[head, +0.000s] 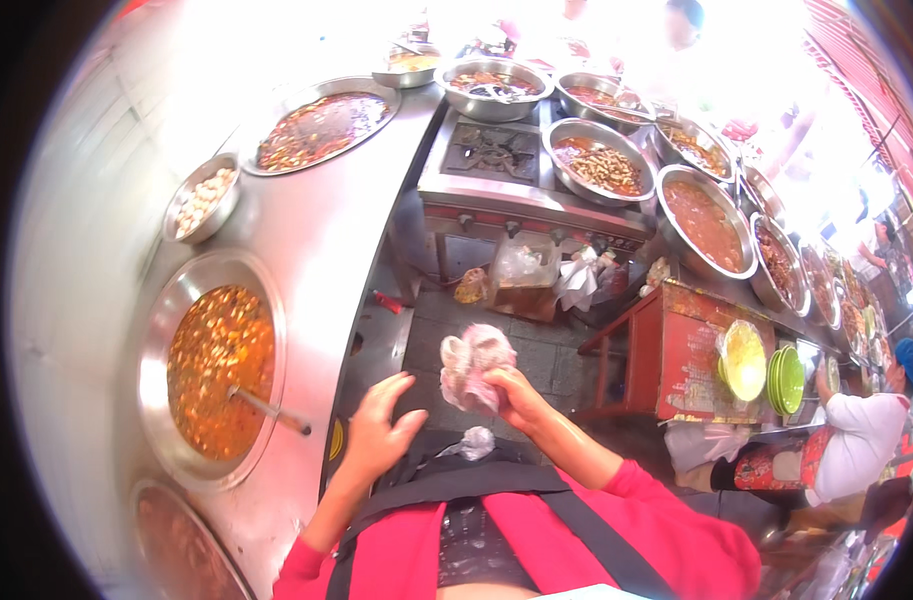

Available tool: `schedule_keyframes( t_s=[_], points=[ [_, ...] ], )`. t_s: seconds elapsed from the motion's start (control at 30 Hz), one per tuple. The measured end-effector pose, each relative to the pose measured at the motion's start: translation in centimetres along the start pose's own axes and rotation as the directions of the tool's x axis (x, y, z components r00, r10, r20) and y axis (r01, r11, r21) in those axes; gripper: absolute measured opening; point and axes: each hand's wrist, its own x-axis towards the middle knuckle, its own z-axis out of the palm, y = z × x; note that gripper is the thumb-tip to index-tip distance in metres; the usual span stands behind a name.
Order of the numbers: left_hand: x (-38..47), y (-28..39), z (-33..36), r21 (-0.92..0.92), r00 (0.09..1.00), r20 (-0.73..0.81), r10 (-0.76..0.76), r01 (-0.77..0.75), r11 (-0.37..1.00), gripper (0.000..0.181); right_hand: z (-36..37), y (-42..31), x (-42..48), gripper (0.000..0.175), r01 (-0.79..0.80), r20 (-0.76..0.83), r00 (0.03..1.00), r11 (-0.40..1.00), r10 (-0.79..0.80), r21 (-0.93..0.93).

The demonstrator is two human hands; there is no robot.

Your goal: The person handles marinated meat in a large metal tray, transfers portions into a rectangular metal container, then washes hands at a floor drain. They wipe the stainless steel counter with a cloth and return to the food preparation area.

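A crumpled pinkish-white cloth (475,366) is bunched in my right hand (512,394), held up in front of my body. My left hand (385,427) hovers to its left with thumb and fingers apart, holding nothing. Left of that hand is a steel counter (314,262) carrying a wide metal basin (280,360) of orange-brown stew. A ladle (272,411) leans out of the stew, its handle towards me. Below the cloth, a wad of clear plastic (477,442) shows at the top of my dark apron (456,480).
Ahead stands a gas stove (494,154) among several steel bowls of cooked food (605,169). A small bowl of eggs or balls (203,202) sits far left. To the right, a red wooden table (651,360) bears green plates (786,380); beyond it a person (858,442) bends over.
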Motion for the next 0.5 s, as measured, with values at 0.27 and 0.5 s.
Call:
schedule_keyframes(
  t_s=[0.27, 0.5],
  points=[
    [3.7, -7.0, -5.3, -0.249, 0.883, -0.178, -0.434, 0.386, 0.888, 0.034, 6.4, -10.3, 17.9, 0.066, 0.297, 0.162, 0.955, 0.821, -0.25, -0.488],
    [8.3, -10.2, -8.6, -0.273, 0.839, -0.311, -0.447, 0.371, 0.887, 0.029, 13.8, -15.5, 32.1, 0.073, 0.769, 0.79, 0.559, -0.199, -0.25, -0.607]
  ],
)
